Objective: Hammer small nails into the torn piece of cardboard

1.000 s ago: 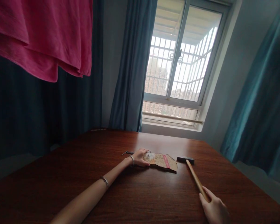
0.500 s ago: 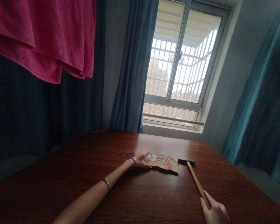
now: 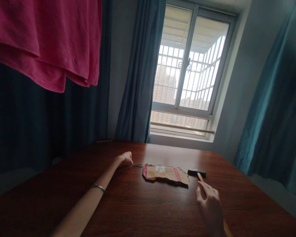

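My left hand (image 3: 127, 158), wearing a bracelet at the wrist, has its fingers curled closed at the left end of several loose nails (image 3: 137, 165). Whether a nail is between the fingertips cannot be made out. A ragged-edged, dotted board (image 3: 169, 173) with pink bands lies flat to the right of them. Two nails (image 3: 159, 167) stand upright on it, side by side. My right hand (image 3: 210, 199) is wrapped round the wooden handle of a hammer (image 3: 196, 172). The dark hammer head is low at the tabletop, right of the board and apart from it.
The brown wooden table (image 3: 162, 214) spreads under everything. A pink cloth (image 3: 71, 42) hangs at upper left, before a dark curtain (image 3: 34, 128). Beyond the table's far edge are a blue curtain (image 3: 135, 89) and a barred window (image 3: 180, 85).
My left hand has let go of the board and moved left to the loose nails. My right hand has shifted up the hammer handle, closer to the head. The board has barely moved.
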`<state>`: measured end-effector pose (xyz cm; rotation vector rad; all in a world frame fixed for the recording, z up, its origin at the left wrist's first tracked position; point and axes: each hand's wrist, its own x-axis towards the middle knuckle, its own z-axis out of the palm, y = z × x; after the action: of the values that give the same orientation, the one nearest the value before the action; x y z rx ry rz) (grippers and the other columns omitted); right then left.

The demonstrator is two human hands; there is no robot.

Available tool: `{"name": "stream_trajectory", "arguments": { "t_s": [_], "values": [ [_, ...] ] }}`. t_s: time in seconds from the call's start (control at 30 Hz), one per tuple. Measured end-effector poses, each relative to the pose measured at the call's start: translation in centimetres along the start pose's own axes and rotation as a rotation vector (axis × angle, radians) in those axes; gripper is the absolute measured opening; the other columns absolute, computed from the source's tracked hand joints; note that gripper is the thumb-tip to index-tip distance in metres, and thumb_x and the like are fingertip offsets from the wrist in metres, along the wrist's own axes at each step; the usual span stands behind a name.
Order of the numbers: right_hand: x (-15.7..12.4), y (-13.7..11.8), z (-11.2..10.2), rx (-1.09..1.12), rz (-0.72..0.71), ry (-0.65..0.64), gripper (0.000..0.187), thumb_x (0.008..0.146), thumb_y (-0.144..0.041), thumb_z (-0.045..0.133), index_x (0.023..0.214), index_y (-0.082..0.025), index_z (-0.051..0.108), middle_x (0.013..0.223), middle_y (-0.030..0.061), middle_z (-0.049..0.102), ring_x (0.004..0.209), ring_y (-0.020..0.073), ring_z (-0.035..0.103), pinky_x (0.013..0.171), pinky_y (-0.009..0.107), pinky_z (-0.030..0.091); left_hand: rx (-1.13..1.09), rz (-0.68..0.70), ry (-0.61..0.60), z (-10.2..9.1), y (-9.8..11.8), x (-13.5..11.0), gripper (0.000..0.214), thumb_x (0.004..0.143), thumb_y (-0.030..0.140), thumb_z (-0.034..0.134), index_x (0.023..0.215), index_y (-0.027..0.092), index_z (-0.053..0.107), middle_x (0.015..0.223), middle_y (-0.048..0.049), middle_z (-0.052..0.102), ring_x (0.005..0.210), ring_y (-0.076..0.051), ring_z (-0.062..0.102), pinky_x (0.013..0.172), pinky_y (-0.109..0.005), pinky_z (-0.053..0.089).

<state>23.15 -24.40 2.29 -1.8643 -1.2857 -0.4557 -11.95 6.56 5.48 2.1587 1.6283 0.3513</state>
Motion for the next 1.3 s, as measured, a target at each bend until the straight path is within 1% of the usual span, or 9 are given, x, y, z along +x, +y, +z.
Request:
{"name": "stream_trajectory", "arguments": {
  "t_s": [0.17,0.33,0.5,0.67,0.9,1.0,1.1,1.2,1.3],
  "values": [
    [3.3,-3.7,1.3,0.054,-0.134,-0.035,0.032,0.077,-0.029,0.043,0.095,-0.014,0.064,0.099,0.0106,0.064,0.097,0.0249,0.05,0.087,0.036,0.036,-0.057,-0.095,-0.112,0.7,-0.5,-0.7,0.014,0.05,0.021,0.066,0.047,0.012,0.056,0.045,-0.0017,0.055,0.039,-0.01,0.046,0.039,-0.02,0.034],
    [6.0,-7.0,2.3,0.135,-0.182,-0.136,0.029,0.078,-0.026,0.043,0.094,-0.016,0.065,0.092,0.0098,0.066,0.09,0.0232,0.054,0.083,0.032,0.038,-0.065,-0.116,-0.115,1.1,0.3,-0.5,0.013,0.047,0.014,0.066,0.043,0.011,0.054,0.042,-0.0009,0.053,0.038,-0.009,0.044,0.039,-0.02,0.033],
    [8.0,-9.2,4.2,0.183,-0.202,-0.205,0.026,0.077,-0.023,0.045,0.088,-0.017,0.067,0.087,0.0091,0.067,0.091,0.0229,0.055,0.083,0.03,0.038,-0.082,-0.122,-0.1,1.6,0.1,-0.2,0.012,0.05,0.009,0.061,0.043,0.011,0.052,0.041,0.0004,0.051,0.037,-0.008,0.043,0.039,-0.019,0.032],
    [8.6,-10.2,6.5,0.246,-0.196,-0.253,0.023,0.074,-0.021,0.047,0.082,-0.018,0.069,0.085,0.0079,0.068,0.09,0.022,0.057,0.082,0.029,0.04,-0.113,-0.141,-0.116,2.0,-0.3,0.2,0.017,0.053,0.011,0.061,0.042,0.011,0.049,0.038,0.001,0.047,0.035,-0.007,0.041,0.039,-0.019,0.032],
    [7.6,-9.0,8.4,0.388,-0.113,-0.294,0.024,0.071,-0.023,0.048,0.08,-0.017,0.069,0.083,0.008,0.069,0.083,0.0228,0.06,0.08,0.033,0.043,-0.182,-0.103,-0.09,1.2,-0.4,-0.2,0.019,0.054,0.015,0.063,0.041,0.011,0.05,0.04,0.001,0.049,0.039,-0.008,0.044,0.041,-0.019,0.035],
    [7.5,-9.0,8.9,0.492,-0.076,-0.302,0.026,0.071,-0.024,0.047,0.082,-0.016,0.069,0.083,0.0078,0.069,0.082,0.0224,0.061,0.08,0.033,0.043,-0.262,-0.002,-0.071,0.2,0.8,-0.4,0.012,0.057,0.02,0.062,0.05,0.011,0.057,0.046,0.0006,0.054,0.044,-0.009,0.048,0.044,-0.019,0.036],
    [7.4,-9.8,9.3,0.633,-0.044,-0.344,0.027,0.073,-0.027,0.047,0.083,-0.016,0.069,0.08,0.0068,0.07,0.077,0.0208,0.062,0.076,0.032,0.046,-0.466,0.211,-0.078,0.0,3.5,-1.0,0.019,0.059,0.029,0.062,0.063,0.011,0.063,0.053,-0.0004,0.058,0.051,-0.01,0.052,0.05,-0.02,0.041],
    [6.8,-10.9,9.5,0.785,-0.012,-0.42,0.032,0.075,-0.035,0.048,0.089,-0.015,0.068,0.078,0.0064,0.071,0.074,0.02,0.063,0.063,0.029,0.05,-0.622,0.343,-0.07,1.1,6.6,-2.0,0.03,0.059,0.037,0.064,0.072,0.01,0.064,0.059,-0.0017,0.06,0.057,-0.012,0.054,0.057,-0.023,0.043],
    [5.9,-11.5,9.6,0.907,0.03,-0.485,0.041,0.076,-0.045,0.047,0.094,-0.013,0.067,0.079,0.0078,0.07,0.073,0.0208,0.063,0.05,0.025,0.049,-0.706,0.42,-0.08,3.1,9.2,-3.2,0.034,0.059,0.04,0.065,0.073,0.009,0.064,0.06,-0.003,0.06,0.057,-0.012,0.054,0.057,-0.024,0.043]
  ]
}}
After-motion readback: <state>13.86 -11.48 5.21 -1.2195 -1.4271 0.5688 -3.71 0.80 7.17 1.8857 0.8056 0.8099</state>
